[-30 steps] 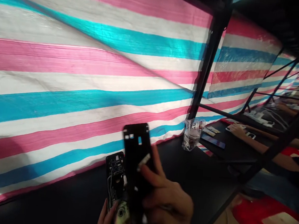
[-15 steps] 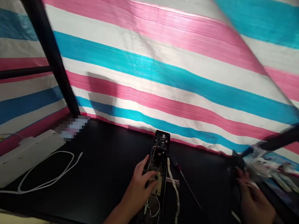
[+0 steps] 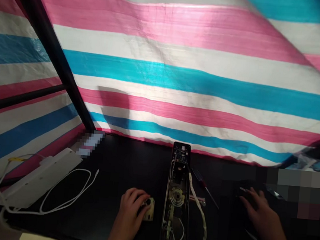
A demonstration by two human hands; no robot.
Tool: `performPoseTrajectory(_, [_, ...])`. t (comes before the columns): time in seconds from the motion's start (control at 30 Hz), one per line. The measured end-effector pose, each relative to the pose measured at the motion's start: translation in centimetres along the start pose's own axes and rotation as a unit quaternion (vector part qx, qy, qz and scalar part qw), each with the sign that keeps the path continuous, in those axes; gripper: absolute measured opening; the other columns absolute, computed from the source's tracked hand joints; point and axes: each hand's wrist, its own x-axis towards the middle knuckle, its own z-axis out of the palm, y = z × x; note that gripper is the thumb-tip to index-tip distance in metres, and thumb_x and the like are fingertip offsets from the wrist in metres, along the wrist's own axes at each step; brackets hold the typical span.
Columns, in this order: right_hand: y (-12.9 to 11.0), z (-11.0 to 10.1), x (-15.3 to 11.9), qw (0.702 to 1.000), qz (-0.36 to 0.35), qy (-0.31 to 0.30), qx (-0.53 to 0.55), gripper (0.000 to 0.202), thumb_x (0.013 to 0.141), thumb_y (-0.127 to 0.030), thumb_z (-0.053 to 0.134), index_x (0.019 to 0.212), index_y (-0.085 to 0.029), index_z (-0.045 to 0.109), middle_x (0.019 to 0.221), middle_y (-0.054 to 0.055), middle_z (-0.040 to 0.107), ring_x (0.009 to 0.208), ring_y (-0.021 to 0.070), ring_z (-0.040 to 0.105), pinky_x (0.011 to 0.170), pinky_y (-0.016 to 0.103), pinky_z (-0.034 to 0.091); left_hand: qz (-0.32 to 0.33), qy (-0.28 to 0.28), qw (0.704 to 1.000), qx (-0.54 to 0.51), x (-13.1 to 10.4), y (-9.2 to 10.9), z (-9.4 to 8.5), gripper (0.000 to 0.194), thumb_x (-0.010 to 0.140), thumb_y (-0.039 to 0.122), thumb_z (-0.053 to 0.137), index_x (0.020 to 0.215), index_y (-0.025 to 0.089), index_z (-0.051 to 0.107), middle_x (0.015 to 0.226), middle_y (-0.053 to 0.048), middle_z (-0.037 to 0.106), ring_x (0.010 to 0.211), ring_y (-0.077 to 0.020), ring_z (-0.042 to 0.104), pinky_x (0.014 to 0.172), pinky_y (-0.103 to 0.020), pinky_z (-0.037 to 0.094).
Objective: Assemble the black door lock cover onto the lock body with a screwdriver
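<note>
My left hand pinches a small brassy metal plate with a dark round hole, left of a long black device housing. Inside the open housing are a circuit board, a round metal part and a looped white wire. My right hand is at the right over the black table, fingers apart around a small light piece; whether it touches that piece is unclear.
A screwdriver and a pale wrapped cable lie right of the housing. A white power strip and white cable are at the left. Striped sheeting and black poles stand behind.
My left hand has moved left off the housing with the metal plate, uncovering the round part. My right hand has moved away from the plastic bags at the right, and the view has shifted.
</note>
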Motion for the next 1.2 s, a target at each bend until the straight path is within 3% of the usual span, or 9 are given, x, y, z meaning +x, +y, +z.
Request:
performPoseTrajectory(0.07, [-5.6, 0.0, -2.2, 0.995, -0.087, 0.039, 0.034, 0.058, 0.075, -0.065, 0.061, 0.115, -0.024, 0.071, 0.13, 0.013, 0.068, 0.128, 0.0401, 0.059, 0.103, 0.057, 0.05, -0.011, 0.016, 0.999, 0.031, -0.9, -1.1, 0.8, 0.023, 0.09, 0.026, 0.066, 0.111, 0.03, 0.075, 0.11, -0.008, 0.074, 0.107, -0.0299, 0.064, 0.09, -0.047, 0.057])
performPoseTrajectory(0.2, [-16.4, 2.7, -8.5, 0.94, -0.295, -0.119, 0.119, 0.037, 0.09, -0.043, 0.064, 0.124, -0.031, 0.068, 0.12, 0.008, 0.071, 0.108, 0.0266, 0.07, 0.09, 0.039, 0.06, -0.026, 0.047, 0.998, 0.02, -0.6, -0.6, 1.5, 0.029, 0.091, 0.029, 0.066, 0.119, 0.032, 0.073, 0.112, -0.008, 0.073, 0.108, -0.0291, 0.065, 0.09, -0.046, 0.058])
performPoseTrajectory(0.33, [-20.7, 5.8, -11.3, 0.929, -0.325, -0.128, 0.126, 0.019, 0.094, -0.033, 0.06, 0.108, -0.029, 0.073, 0.101, 0.008, 0.071, 0.093, 0.0263, 0.07, 0.076, 0.04, 0.062, -0.038, 0.036, 0.996, -0.07, 1.4, 2.8, 0.1, 0.022, 0.097, 0.032, 0.058, 0.111, 0.028, 0.075, 0.112, -0.009, 0.069, 0.108, -0.0249, 0.065, 0.092, -0.039, 0.057])
performPoseTrajectory(0.47, [-20.5, 5.2, -10.7, 0.921, -0.326, -0.122, 0.177, 0.017, 0.096, -0.027, 0.058, 0.105, -0.028, 0.073, 0.1, 0.008, 0.069, 0.09, 0.0242, 0.069, 0.074, 0.037, 0.062, -0.024, -0.003, 0.99, -0.141, 4.1, 6.1, -0.8, 0.023, 0.099, 0.027, 0.052, 0.105, 0.026, 0.074, 0.108, -0.007, 0.068, 0.102, -0.0209, 0.067, 0.09, -0.034, 0.057])
performPoseTrajectory(0.57, [-19.1, 3.5, -10.1, 0.932, -0.283, -0.062, 0.217, 0.019, 0.095, -0.029, 0.061, 0.11, -0.027, 0.072, 0.106, 0.009, 0.067, 0.093, 0.0238, 0.07, 0.074, 0.034, 0.062, 0.02, 0.01, 0.99, -0.141, 6.9, 7.2, -0.4, 0.023, 0.097, 0.02, 0.053, 0.106, 0.025, 0.074, 0.112, -0.007, 0.066, 0.105, -0.0204, 0.066, 0.094, -0.033, 0.056])
performPoseTrajectory(0.7, [-14.9, 3.0, -9.9, 0.972, -0.182, -0.003, 0.147, 0.025, 0.092, -0.043, 0.062, 0.104, -0.024, 0.075, 0.104, 0.01, 0.068, 0.093, 0.0274, 0.07, 0.078, 0.04, 0.06, 0.065, 0.034, 0.997, 0.002, 11.6, 8.2, 0.5, 0.024, 0.095, 0.018, 0.057, 0.113, 0.021, 0.072, 0.118, -0.01, 0.064, 0.107, -0.0216, 0.064, 0.095, -0.034, 0.055])
performPoseTrajectory(0.83, [-10.3, 4.4, -10.9, 0.985, -0.125, -0.07, 0.099, 0.031, 0.092, -0.047, 0.058, 0.098, -0.023, 0.075, 0.096, 0.009, 0.07, 0.086, 0.0271, 0.072, 0.074, 0.039, 0.061, 0.082, -0.012, 0.989, 0.125, 15.1, 9.3, 1.1, 0.019, 0.093, 0.015, 0.058, 0.095, 0.02, 0.076, 0.102, -0.009, 0.067, 0.096, -0.0233, 0.063, 0.082, -0.033, 0.055])
performPoseTrajectory(1.0, [-9.3, 5.4, -12.1, 0.984, -0.085, -0.095, 0.127, 0.027, 0.092, -0.038, 0.055, 0.105, -0.023, 0.073, 0.101, 0.009, 0.069, 0.09, 0.0257, 0.072, 0.078, 0.039, 0.06, 0.082, -0.04, 0.976, 0.198, 16.4, 10.6, 1.2, 0.022, 0.086, 0.005, 0.057, 0.074, 0.016, 0.072, 0.089, -0.012, 0.064, 0.087, -0.0251, 0.061, 0.07, -0.031, 0.052])
performPoseTrajectory(1.2, [-9.8, 6.2, -12.2, 0.988, -0.05, -0.051, 0.138, 0.023, 0.089, -0.033, 0.055, 0.098, -0.023, 0.073, 0.097, 0.009, 0.068, 0.086, 0.0258, 0.07, 0.075, 0.04, 0.059, 0.107, -0.04, 0.969, 0.221, 15.6, 10.7, 1.7, 0.023, 0.085, -0.001, 0.051, 0.087, 0.015, 0.068, 0.097, -0.014, 0.067, 0.089, -0.027, 0.063, 0.075, -0.035, 0.052])
